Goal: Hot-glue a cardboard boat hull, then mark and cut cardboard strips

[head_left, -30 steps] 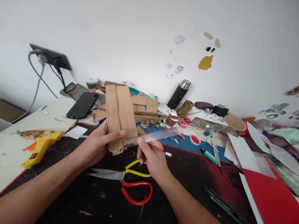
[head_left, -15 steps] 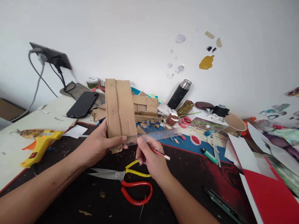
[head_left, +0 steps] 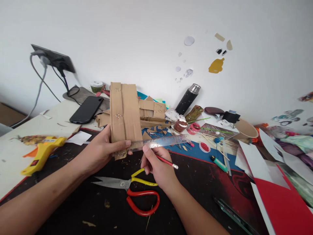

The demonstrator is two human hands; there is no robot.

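Note:
My left hand (head_left: 105,147) grips a brown cardboard piece (head_left: 129,111) by its lower left side and holds it upright above the mat. Its thumb presses on the left end of a clear plastic ruler (head_left: 168,141), which lies across the cardboard's lower edge and sticks out to the right. With thumb and fingers, my right hand (head_left: 157,163) pinches the ruler near the cardboard. A red pencil (head_left: 167,162) with a white eraser end also rests in that hand. Below both hands lie scissors (head_left: 127,184) with one red and one yellow handle, blades pointing left.
On the left are a yellow glue gun (head_left: 42,156) and a black phone (head_left: 86,109). A black thermos (head_left: 187,99) leans by the wall, near paint jars (head_left: 181,124). A green-handled cutter (head_left: 218,163) and red paper (head_left: 281,202) lie to the right.
The cardboard and ruler have shifted very slightly, with the left thumb a touch further left. Both hands keep their hold.

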